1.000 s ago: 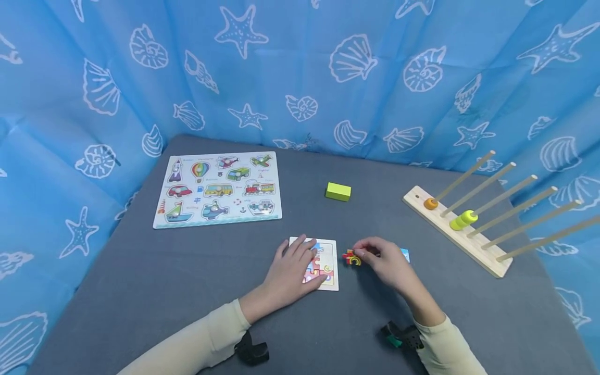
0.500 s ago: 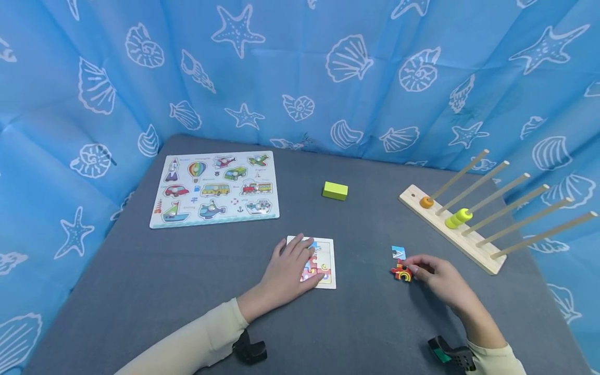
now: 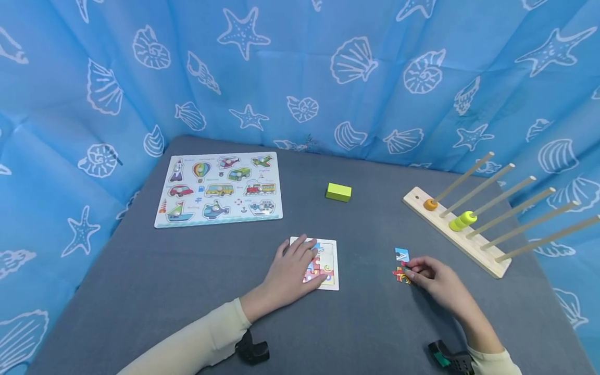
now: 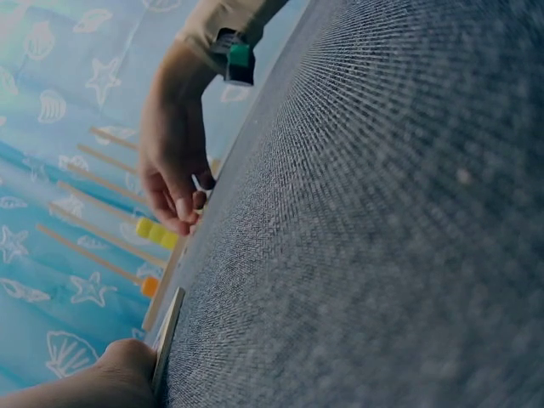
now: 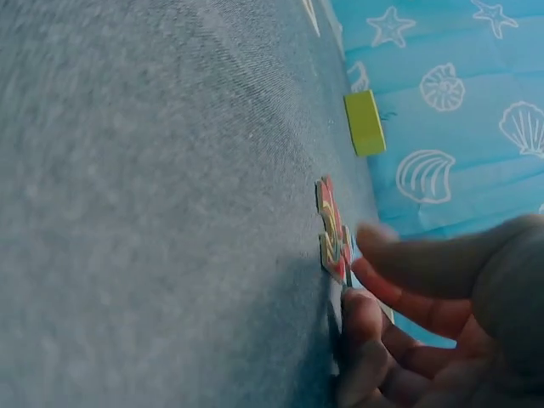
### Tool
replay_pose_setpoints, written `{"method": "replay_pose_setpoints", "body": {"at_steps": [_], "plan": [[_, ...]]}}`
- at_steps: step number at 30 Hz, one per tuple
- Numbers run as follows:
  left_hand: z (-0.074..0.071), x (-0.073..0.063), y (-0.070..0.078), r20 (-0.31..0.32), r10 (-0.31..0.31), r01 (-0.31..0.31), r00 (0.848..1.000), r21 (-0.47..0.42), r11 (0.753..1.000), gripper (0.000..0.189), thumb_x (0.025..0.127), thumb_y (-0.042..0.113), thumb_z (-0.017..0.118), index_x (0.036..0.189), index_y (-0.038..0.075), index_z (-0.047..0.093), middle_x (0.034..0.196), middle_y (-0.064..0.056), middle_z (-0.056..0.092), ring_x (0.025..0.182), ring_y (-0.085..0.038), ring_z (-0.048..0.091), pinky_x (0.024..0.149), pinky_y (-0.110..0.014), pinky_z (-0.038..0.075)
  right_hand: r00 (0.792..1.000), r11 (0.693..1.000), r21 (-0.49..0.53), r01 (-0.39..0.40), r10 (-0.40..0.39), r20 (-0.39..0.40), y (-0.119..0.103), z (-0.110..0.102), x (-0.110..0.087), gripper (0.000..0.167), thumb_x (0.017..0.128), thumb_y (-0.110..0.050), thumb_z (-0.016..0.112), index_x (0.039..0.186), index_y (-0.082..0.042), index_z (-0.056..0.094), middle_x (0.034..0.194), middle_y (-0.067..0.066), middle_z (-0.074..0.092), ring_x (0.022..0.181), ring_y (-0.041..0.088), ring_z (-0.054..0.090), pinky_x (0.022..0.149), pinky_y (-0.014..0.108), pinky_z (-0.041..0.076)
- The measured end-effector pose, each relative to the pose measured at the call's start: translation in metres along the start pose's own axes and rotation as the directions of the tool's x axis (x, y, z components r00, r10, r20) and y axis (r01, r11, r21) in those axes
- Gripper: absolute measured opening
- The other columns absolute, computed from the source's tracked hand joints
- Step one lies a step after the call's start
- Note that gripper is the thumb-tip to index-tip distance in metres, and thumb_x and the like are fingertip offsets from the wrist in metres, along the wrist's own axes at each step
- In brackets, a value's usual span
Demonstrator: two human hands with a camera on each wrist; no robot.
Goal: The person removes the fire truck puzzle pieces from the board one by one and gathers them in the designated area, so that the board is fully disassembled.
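Observation:
My left hand [image 3: 291, 273] rests with spread fingers over a small jigsaw puzzle in a pale square frame [image 3: 335, 265], hiding its left part. Red, blue and yellow pieces show past the fingers. To the right, my right hand [image 3: 436, 278] pinches a red and yellow puzzle piece [image 3: 401, 276] at its edge, low over the table. That piece [image 5: 329, 223] stands close beyond the thumb and forefinger tips in the right wrist view. A blue puzzle piece [image 3: 401, 254] with white marks lies just behind it.
Behind the hands is a yellow-green block [image 3: 338, 192]. A vehicle peg puzzle board [image 3: 217, 190] lies at the back left. On the right stands a wooden base [image 3: 485, 256] with several slanting rods and orange and yellow-green beads. A blue shell-patterned curtain [image 3: 300, 67] borders the grey table.
My right hand has moved right with the red and yellow piece and lowered it beside the blue piece, which now shows fully. The left hand has stayed on the puzzle.

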State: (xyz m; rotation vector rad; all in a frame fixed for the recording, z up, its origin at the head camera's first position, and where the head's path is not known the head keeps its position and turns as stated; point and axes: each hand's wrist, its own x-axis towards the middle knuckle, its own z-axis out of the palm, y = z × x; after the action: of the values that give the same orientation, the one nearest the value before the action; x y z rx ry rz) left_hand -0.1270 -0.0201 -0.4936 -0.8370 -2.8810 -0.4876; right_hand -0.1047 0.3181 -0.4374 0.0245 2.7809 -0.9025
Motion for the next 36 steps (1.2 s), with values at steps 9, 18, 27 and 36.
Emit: {"method": "replay_pose_setpoints", "body": {"at_steps": [9,18,27,36], "plan": [[-0.001,0.0,0.001,0.01,-0.006,0.006,1.0,0.008,1.0,0.062,0.091,0.062,0.046,0.134,0.018,0.054,0.148,0.001,0.043,0.143,-0.02,0.027,0.11,-0.054,0.025,0.98,0.969,-0.164,0.186,-0.195,-0.041,0.005,0.002,-0.003,0.028,0.079,-0.008,0.076,0.104,-0.005,0.064,0.092,0.005,0.058,0.071,0.006,0.046,0.059,0.023,0.038],[-0.002,0.0,0.001,0.013,-0.01,0.01,1.0,0.011,1.0,0.061,0.091,0.062,0.046,0.133,0.018,0.055,0.148,0.002,0.042,0.143,-0.02,0.026,0.111,-0.053,0.024,0.979,0.967,-0.167,0.195,-0.203,-0.032,0.004,-0.001,-0.003,0.029,0.079,-0.009,0.076,0.106,-0.006,0.064,0.093,0.004,0.058,0.072,0.005,0.047,0.059,0.023,0.038],[-0.002,0.0,0.002,0.016,0.012,-0.012,1.0,0.019,1.0,0.061,0.091,0.061,0.046,0.135,0.018,0.054,0.148,0.002,0.042,0.143,-0.021,0.027,0.11,-0.053,0.025,0.96,0.95,-0.153,0.272,-0.278,-0.021,-0.047,-0.001,-0.021,0.031,0.08,-0.007,0.075,0.109,-0.006,0.064,0.097,0.005,0.058,0.068,0.004,0.043,0.057,0.023,0.038],[-0.003,-0.001,0.002,-0.004,0.007,-0.006,1.0,0.054,0.999,0.062,0.091,0.063,0.047,0.132,0.018,0.056,0.147,0.001,0.043,0.142,-0.021,0.029,0.11,-0.053,0.026,0.904,0.904,-0.011,0.427,-0.427,0.014,-0.105,0.054,-0.009,0.029,0.081,-0.012,0.076,0.107,-0.008,0.065,0.094,0.001,0.058,0.068,0.002,0.047,0.058,0.02,0.041]]}}
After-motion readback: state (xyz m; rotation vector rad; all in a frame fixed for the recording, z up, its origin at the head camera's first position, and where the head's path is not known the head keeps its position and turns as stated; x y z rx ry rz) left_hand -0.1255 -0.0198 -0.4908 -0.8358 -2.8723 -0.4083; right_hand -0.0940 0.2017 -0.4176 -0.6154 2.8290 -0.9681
